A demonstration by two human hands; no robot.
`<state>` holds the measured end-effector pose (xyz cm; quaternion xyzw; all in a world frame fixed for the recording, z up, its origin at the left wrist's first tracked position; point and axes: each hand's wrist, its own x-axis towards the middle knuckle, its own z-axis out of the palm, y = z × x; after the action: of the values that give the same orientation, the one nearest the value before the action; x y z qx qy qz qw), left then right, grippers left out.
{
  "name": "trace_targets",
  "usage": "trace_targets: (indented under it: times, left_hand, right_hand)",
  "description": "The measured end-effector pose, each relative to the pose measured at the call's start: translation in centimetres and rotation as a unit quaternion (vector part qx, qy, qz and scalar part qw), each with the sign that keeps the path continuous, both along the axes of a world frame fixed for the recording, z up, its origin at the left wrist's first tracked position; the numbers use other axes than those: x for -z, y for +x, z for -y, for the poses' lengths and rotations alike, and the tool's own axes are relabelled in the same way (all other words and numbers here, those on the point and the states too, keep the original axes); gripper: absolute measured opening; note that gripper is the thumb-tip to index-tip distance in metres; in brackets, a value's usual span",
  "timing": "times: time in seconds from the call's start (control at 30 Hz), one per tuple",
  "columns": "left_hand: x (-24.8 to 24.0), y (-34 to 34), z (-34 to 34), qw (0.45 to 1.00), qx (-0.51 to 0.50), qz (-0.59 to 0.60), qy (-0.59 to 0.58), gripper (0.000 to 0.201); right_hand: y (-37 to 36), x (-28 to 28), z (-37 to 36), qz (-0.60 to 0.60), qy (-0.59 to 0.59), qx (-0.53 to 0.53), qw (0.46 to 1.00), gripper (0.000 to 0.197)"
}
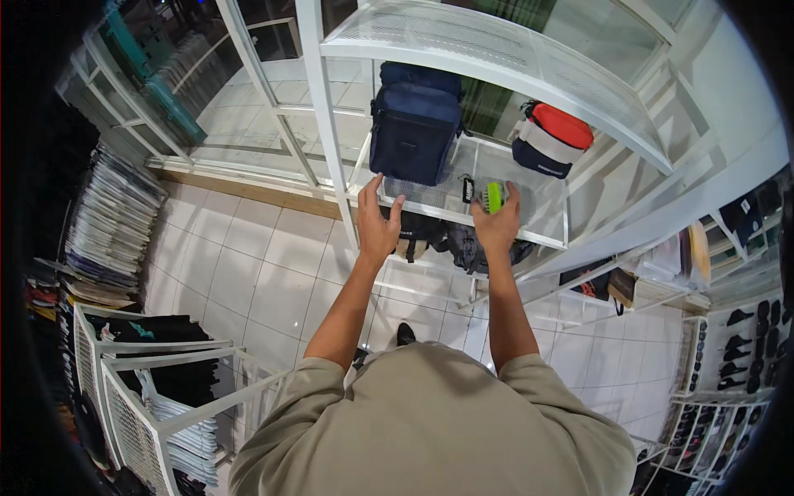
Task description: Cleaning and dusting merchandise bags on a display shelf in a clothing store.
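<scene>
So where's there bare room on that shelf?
Bare mesh shows on the shelf between the navy backpack, left hand and front rail; more lies between backpack and the red, white and navy bag. It's crowded around the right hand, gripping a green brush beside a black tag, and below, where dark bags sit together.

Navy bag (416, 124), red bag (552, 136) on mesh shelf (423, 195)
</scene>
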<state>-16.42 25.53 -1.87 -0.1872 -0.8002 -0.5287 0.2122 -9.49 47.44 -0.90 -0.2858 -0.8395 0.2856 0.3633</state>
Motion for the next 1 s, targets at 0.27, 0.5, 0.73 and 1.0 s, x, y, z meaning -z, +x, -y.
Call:
trace_targets:
  times: [0.27,0.5,0.73,1.0]
  left_hand:
    - [0.8,2.3,-2.4,0.996,0.069,-0.009,-0.047,0.048]
    - [1.3,3.0,-3.5,0.991,0.067,-0.064,-0.099,0.053]
    - [2.0,2.3,-2.4,0.982,0.089,-0.117,-0.122,0.047]
    - [2.1,2.5,-3.4,0.986,0.064,-0.090,-0.123,0.042]
  right_hand:
    - [-3.8,1.0,-0.1,0.097,-0.007,-0.096,0.991,0.078]
    - [-7.3,1.1,-2.2,0.074,0.006,-0.085,0.994,0.068]
    - [-3.5,0.3,-2.3,0.099,-0.046,-0.009,0.994,0.073]
    - [-2.4,1.4,-1.8,0.140,0.002,-0.085,0.987,0.085]
